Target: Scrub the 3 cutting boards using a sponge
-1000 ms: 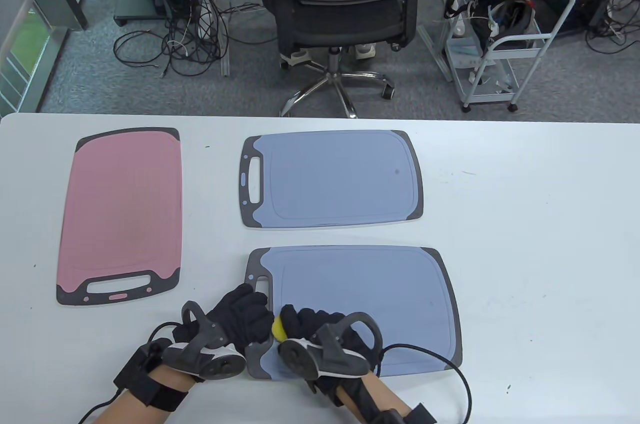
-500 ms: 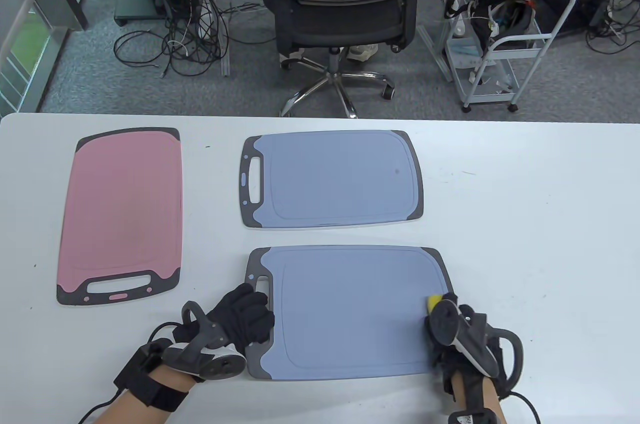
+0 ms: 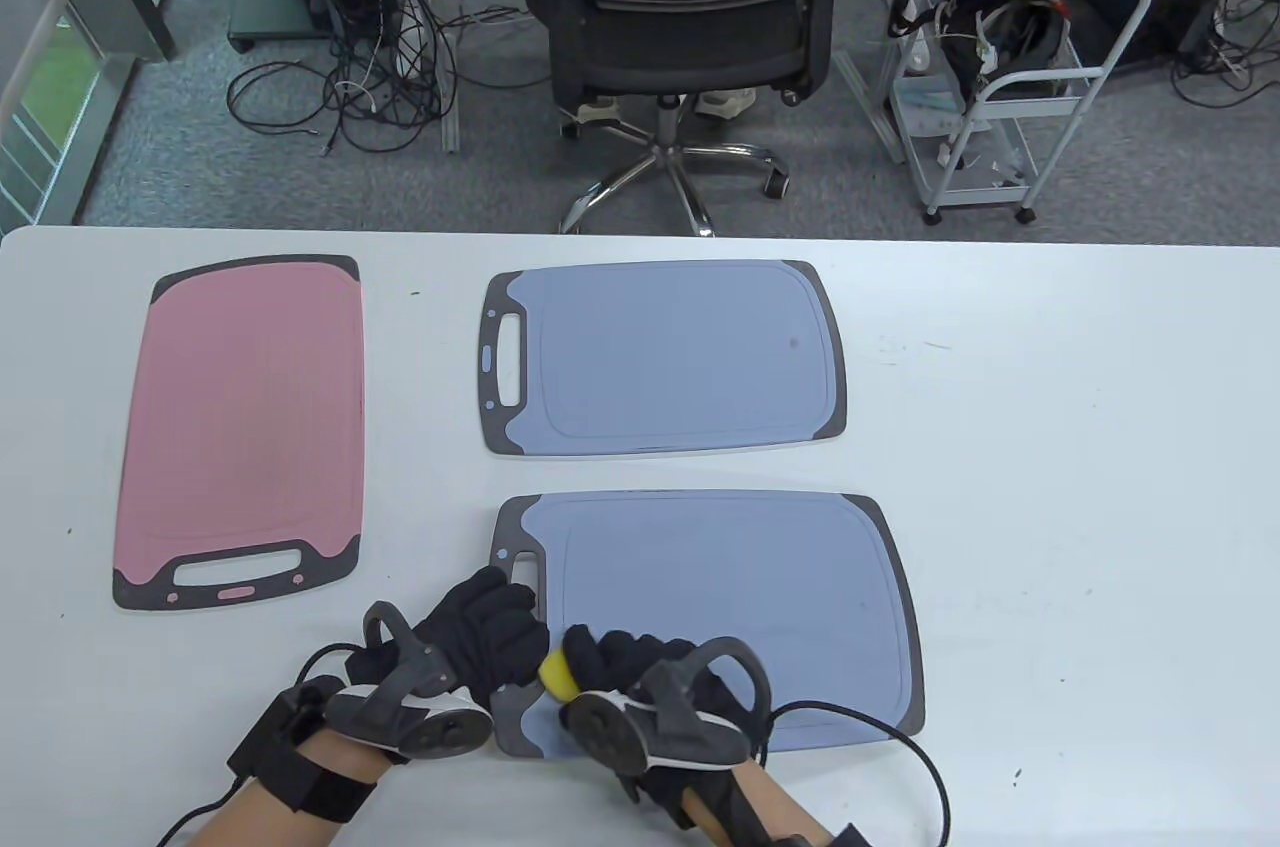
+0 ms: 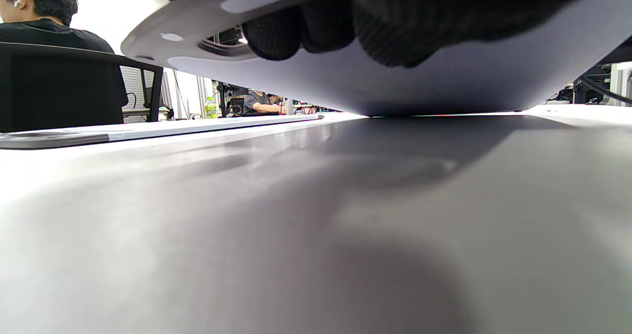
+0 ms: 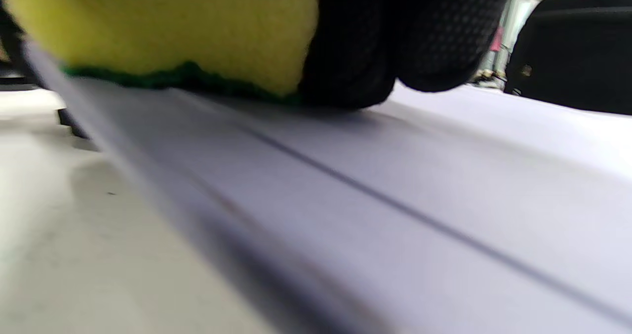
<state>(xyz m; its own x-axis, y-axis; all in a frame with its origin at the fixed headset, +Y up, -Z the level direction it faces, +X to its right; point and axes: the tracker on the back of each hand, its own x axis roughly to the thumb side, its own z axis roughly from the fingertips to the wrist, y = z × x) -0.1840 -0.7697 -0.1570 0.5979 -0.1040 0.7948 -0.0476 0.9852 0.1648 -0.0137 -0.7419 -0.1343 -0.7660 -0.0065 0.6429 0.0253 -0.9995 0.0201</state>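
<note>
right hand (image 3: 640, 677): curled round the sponge (image 3: 557, 674), back at the near blue board's (image 3: 740, 587) handle end from its right edge
left hand (image 3: 480, 632): unmoved, fingers (image 4: 276, 35) gripping that board's handle
other boards: unchanged

A pink board (image 3: 240, 427), two blue-grey boards (image 3: 665, 357), a yellow sponge (image 3: 556, 674) edged green, and black gloves (image 3: 480, 627) lay on the white table (image 3: 1080, 487).
</note>
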